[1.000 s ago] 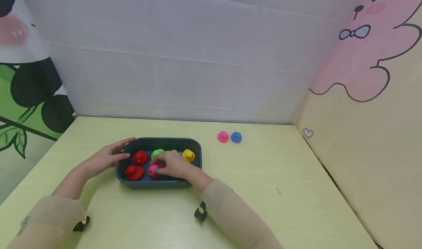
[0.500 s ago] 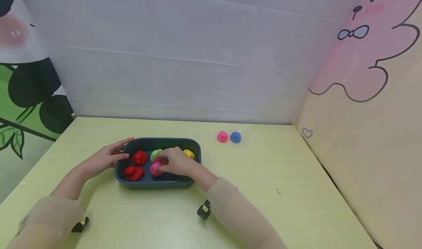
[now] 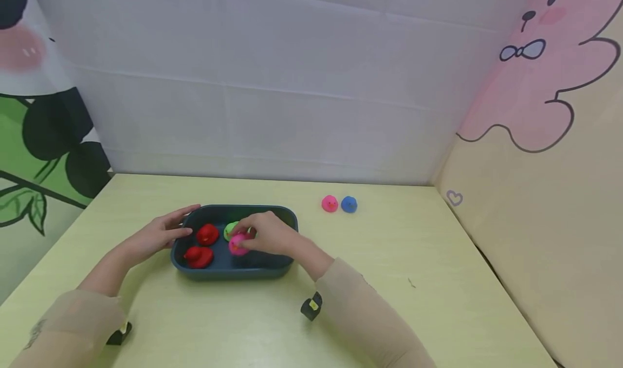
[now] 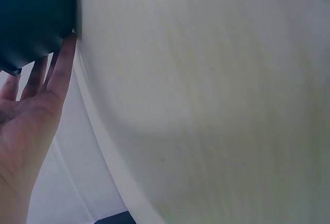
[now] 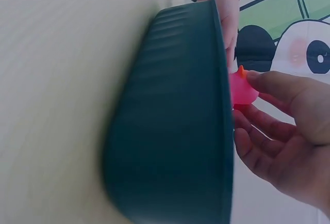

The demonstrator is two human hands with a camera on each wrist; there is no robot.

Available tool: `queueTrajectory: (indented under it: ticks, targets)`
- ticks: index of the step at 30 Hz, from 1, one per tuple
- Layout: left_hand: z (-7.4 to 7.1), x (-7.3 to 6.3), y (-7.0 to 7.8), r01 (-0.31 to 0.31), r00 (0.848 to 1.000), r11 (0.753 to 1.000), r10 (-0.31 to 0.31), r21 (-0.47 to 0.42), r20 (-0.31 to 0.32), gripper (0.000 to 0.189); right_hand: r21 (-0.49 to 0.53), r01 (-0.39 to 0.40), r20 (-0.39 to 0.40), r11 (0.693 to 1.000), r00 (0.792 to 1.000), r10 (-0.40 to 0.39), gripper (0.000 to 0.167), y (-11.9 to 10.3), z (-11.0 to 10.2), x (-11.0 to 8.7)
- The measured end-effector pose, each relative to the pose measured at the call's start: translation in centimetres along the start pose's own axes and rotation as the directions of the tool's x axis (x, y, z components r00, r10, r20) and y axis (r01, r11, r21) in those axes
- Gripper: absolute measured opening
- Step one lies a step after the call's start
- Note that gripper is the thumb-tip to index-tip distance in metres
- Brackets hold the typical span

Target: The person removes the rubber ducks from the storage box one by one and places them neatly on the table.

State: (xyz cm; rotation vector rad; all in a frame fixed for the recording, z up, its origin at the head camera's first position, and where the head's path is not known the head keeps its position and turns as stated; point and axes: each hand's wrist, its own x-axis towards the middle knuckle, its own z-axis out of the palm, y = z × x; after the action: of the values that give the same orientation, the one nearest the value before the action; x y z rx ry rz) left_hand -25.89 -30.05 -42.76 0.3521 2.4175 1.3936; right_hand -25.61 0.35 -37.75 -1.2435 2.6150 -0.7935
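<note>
A dark blue-green tray [image 3: 233,274] stands on the table, with two red rubber ducks [image 3: 207,234] at its left end and a green rubber duck [image 3: 229,230] behind the right hand's fingertips. My right hand [image 3: 270,235] pinches a pink rubber duck [image 3: 238,245] between thumb and fingers, over the tray. The right wrist view shows that pink duck [image 5: 242,87] at rim height, its orange beak beside the thumb. At the tray's left end, my left hand [image 3: 154,235] rests against the wall with fairly straight fingers [image 4: 62,72]. The tray's right rear is hidden by my right hand.
Another pink rubber duck [image 3: 330,203] and a blue rubber duck [image 3: 349,204] sit side by side toward the table's back, right of the tray. Behind the table hangs a white cloth [image 3: 292,86]. A beige wall [image 3: 545,222] borders the right side.
My right hand has lifted the pink duck up from the tray's floor and moved slightly right and back. It now covers the yellow duck. The left hand has stayed at the tray.
</note>
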Motion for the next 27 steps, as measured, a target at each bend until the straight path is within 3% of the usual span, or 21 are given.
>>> queueTrajectory:
  ticks: [9,20,27]
  targets:
    - [0.1,0.3,0.0,-0.015,1.0,1.0,0.015,-0.005,0.004,0.062,-0.074,0.034,0.014,0.997,0.999,-0.033,0.027,-0.7,-2.2,-1.3]
    - [0.1,0.0,0.3,-0.016,1.0,0.999,0.017,-0.036,0.012,0.063,-0.034,0.067,0.022,0.997,0.998,-0.066,0.028,-0.9,-5.0,-3.2]
    - [0.1,0.1,0.0,-0.023,1.0,0.999,0.024,-0.043,0.015,0.063,-0.034,0.046,0.004,0.998,0.999,-0.046,0.028,-1.0,-6.8,-4.3]
